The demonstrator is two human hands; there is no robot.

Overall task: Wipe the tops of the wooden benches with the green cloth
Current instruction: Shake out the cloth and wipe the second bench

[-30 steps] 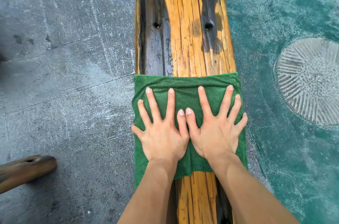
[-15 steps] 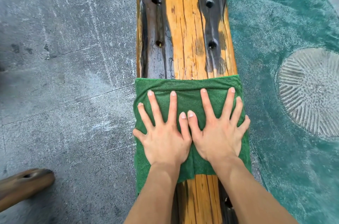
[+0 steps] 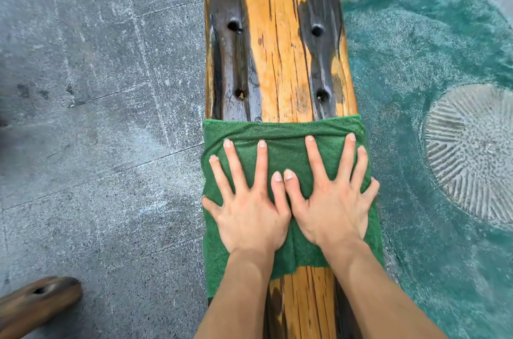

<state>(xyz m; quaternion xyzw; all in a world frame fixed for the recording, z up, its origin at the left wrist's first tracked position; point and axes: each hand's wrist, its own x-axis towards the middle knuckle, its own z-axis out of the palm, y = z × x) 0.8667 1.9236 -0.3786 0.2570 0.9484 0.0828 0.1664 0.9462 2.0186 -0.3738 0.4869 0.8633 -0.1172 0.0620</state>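
Observation:
A long wooden bench (image 3: 277, 47) runs away from me, orange-brown with two dark wet streaks and several round holes. Its far end shows at the top. The green cloth (image 3: 280, 132) lies spread across the full width of the bench top, its edges hanging over both sides. My left hand (image 3: 249, 214) and my right hand (image 3: 333, 208) lie flat on the cloth side by side, fingers spread and thumbs touching. The cloth's front edge sits just short of the nearer pair of holes.
Grey stone paving (image 3: 97, 116) lies left of the bench. Right of it is teal ground (image 3: 416, 47) with ribbed round stone discs (image 3: 472, 152). The rounded end of another wooden bench (image 3: 36, 302) pokes in at the lower left.
Both hands have pushed the cloth forward along the bench, closing most of the gap to the nearer holes. The bench's far end has come into view.

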